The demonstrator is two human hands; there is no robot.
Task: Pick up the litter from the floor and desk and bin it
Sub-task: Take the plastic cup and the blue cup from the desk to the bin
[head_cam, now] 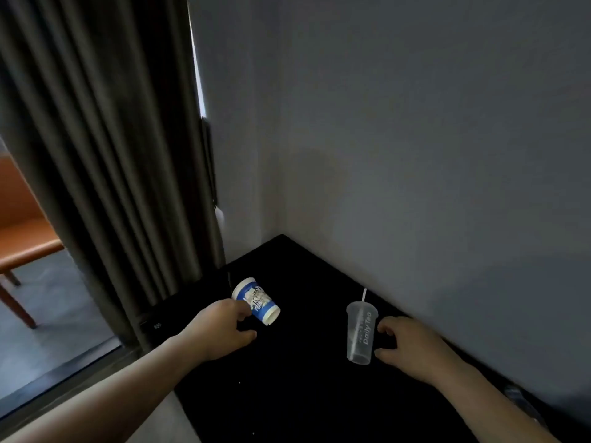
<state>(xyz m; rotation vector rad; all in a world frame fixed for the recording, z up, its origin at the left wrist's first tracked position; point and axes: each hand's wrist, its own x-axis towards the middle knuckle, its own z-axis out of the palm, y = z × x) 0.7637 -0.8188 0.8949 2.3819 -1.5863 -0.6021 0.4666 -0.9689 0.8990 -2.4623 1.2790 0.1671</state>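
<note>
A blue and white paper cup [257, 301] lies on its side on the black desk [303, 378], near the back left corner. My left hand [220, 330] is right at it, fingertips touching its near side, fingers apart and not closed around it. A clear plastic cup [360, 334] with a white straw and "Daily Tea" lettering stands upright to the right. My right hand [407, 343] sits just beside it with thumb and fingers curved towards the cup, a small gap showing. No bin is in view.
Grey walls meet in a corner behind the desk. A dark pleated curtain [112, 171] hangs at the left, down to the desk's left edge. Beyond it stands an orange chair [22, 231] on a grey floor. Something glints dimly at the desk's right edge [518, 398].
</note>
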